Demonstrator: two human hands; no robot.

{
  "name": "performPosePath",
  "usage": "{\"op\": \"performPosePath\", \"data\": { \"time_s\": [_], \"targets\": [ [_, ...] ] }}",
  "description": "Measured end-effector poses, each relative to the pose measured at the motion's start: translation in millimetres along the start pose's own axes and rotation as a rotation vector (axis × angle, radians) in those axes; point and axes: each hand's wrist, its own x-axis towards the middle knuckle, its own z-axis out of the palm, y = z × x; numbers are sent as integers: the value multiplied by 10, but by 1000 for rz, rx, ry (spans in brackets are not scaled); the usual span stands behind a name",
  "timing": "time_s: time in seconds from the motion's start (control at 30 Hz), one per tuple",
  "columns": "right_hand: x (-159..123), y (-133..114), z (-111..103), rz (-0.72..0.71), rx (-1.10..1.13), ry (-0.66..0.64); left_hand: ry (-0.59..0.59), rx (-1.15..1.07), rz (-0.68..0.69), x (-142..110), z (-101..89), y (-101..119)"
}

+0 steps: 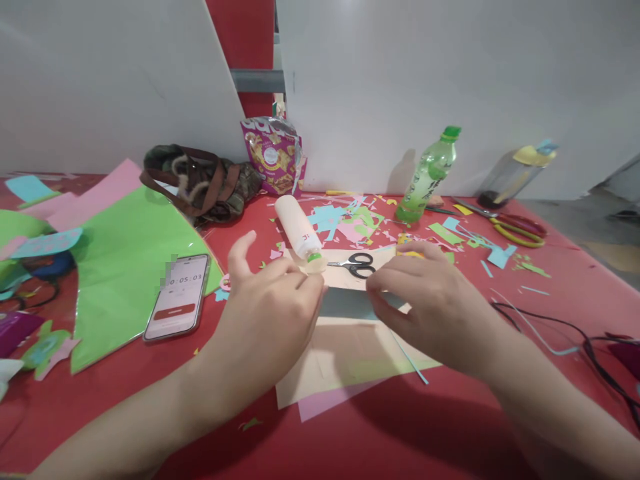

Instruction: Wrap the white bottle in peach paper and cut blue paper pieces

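Observation:
My left hand [265, 313] and my right hand [425, 300] hover over the middle of a red table [390, 433]. Between them stretches a grey paper strip [345, 303]. Each hand pinches one end of it with the fingers closed. The strip lies over beige and pink paper sheets [345, 360]. Just beyond my left fingers lies a white glue bottle [300, 233] on its side, its green cap toward me. Small black scissors [356, 264] rest on the beige paper behind the strip.
A phone [177, 297] showing a timer lies on a green sheet [125, 267] at left. A bag [200, 180], a snack pouch [273, 155], a green bottle [427, 177], yellow-red scissors [515, 228] and paper scraps [350, 220] stand behind. Black cables [565, 330] run at right.

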Motion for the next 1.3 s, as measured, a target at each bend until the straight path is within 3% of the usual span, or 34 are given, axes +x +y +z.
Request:
{"op": "performPosePath", "data": {
  "time_s": [0.1,0.2,0.5,0.9,1.13,1.3],
  "targets": [
    [-2,-65,82,-54,-42,-17,-111,-82,52,7,45,37],
    [-1,-105,130,-60,-11,-7,-143,-176,93,8,90,81],
    [-14,-125,127,-21,70,-43,-110,-137,162,-16,115,130],
    [-15,-9,-27,70,41,-80,-17,-93,121,-18,71,89],
    [-46,163,-91,122,-138,2,37,-50,102,-25,10,33],
    [-52,102,-62,-4,-55,27,1,-64,107,-28,36,49]
  ]
}}
